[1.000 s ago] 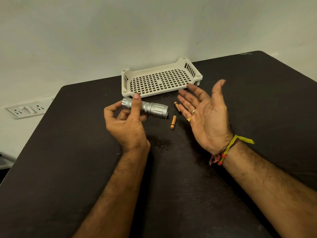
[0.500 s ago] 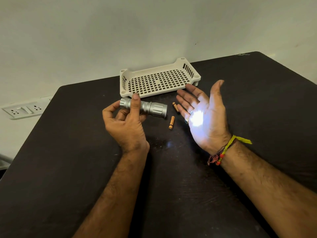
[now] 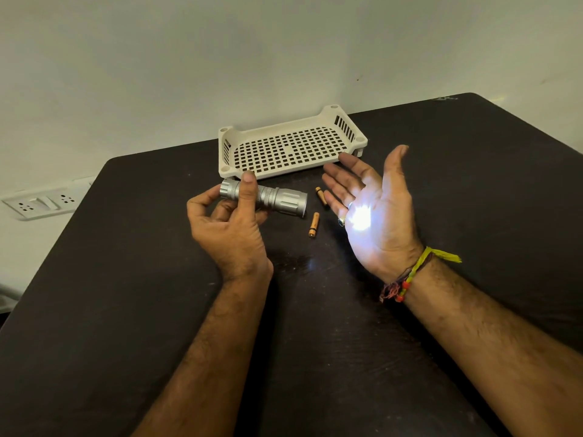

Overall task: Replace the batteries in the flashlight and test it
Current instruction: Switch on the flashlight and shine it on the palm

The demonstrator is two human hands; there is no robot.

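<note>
1. Dark and scuffed, the table point(image 3: 126, 279) stands against a pale wall, with a perforated cream tray point(image 3: 291, 149) at its far edge and a wall socket point(image 3: 41, 203) off to the left.
2. The silver flashlight point(image 3: 277, 200) is held just above the table by the left hand point(image 3: 230, 228), thumb over the barrel near the tail, lens turned rightward.
3. The right hand point(image 3: 375, 212) is spread wide, holds nothing, and is presented as a screen; a bright spot is seen on its palm.
4. Two orange batteries point(image 3: 313, 224) lie on the table between lens and palm, presumably the spent ones.
5. The test appears to be under way. For a sound check, the barrel should be kept level and steady and the palm held square to the lens, so that flicker can be noticed.
6. The switch might be cycled off and on, so that firm contact of the new cells is confirmed.
</note>
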